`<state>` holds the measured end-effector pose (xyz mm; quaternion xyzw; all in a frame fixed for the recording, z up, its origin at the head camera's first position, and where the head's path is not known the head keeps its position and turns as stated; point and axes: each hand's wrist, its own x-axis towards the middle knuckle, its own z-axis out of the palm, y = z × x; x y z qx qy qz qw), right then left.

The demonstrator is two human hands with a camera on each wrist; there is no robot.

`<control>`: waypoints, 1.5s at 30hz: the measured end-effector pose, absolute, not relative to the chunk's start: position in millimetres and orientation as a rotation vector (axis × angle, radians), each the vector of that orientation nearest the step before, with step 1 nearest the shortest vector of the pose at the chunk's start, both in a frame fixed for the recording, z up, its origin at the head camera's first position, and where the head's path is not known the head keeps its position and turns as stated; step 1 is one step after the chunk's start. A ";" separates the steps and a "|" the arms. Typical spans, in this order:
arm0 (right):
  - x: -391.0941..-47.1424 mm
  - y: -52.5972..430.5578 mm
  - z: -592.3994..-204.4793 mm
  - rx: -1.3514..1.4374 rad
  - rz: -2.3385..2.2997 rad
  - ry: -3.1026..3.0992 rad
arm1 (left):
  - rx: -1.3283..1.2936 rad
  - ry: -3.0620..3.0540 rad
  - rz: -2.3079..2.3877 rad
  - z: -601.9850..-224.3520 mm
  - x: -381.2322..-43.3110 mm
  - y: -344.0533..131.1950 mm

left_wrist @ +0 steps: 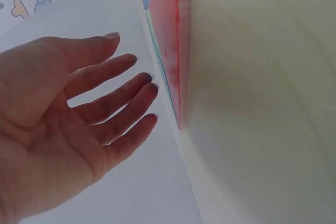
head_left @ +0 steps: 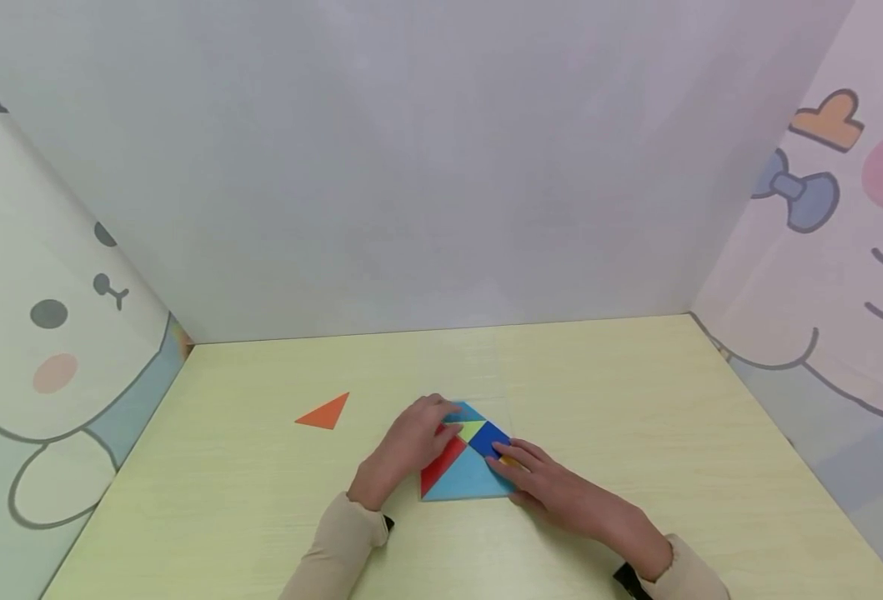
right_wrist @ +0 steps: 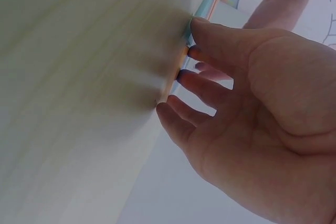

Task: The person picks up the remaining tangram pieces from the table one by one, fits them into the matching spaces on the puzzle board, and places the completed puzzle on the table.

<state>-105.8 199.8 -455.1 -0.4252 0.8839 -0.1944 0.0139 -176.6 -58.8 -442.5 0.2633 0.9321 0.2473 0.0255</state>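
Note:
In the head view, flat coloured tangram pieces lie together in front of me. They include a large light blue triangle (head_left: pixel 467 479), a red piece (head_left: pixel 439 468), a yellow-green triangle (head_left: pixel 474 429), a dark blue square (head_left: pixel 484 439) and a blue piece (head_left: pixel 469 412) at the far side. My left hand (head_left: pixel 413 435) rests on the group's left side, fingers relaxed, partly covering the red piece. From the right, my right hand (head_left: pixel 561 492) touches the dark blue square and light blue triangle with extended fingers. An orange-yellow piece (head_left: pixel 511 460) is mostly hidden beneath it.
A separate orange triangle (head_left: pixel 325 412) lies to the left on the pale wooden table (head_left: pixel 223 500). A plain grey-white wall (head_left: pixel 441 167) rises behind the table, and cartoon-printed panels (head_left: pixel 43 333) flank it on both sides.

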 end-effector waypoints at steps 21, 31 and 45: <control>-105.3 198.4 -452.4 -1.224 -0.611 2.704 | 0.579 2.965 0.867 -440.5 -176.5 -81.0; -105.9 197.4 -452.0 -1.223 -0.603 2.701 | 0.478 2.999 0.911 -442.2 -177.9 -98.1; -105.6 199.8 -455.0 -1.271 -0.606 2.727 | 0.379 3.060 0.926 -440.5 -179.5 -119.1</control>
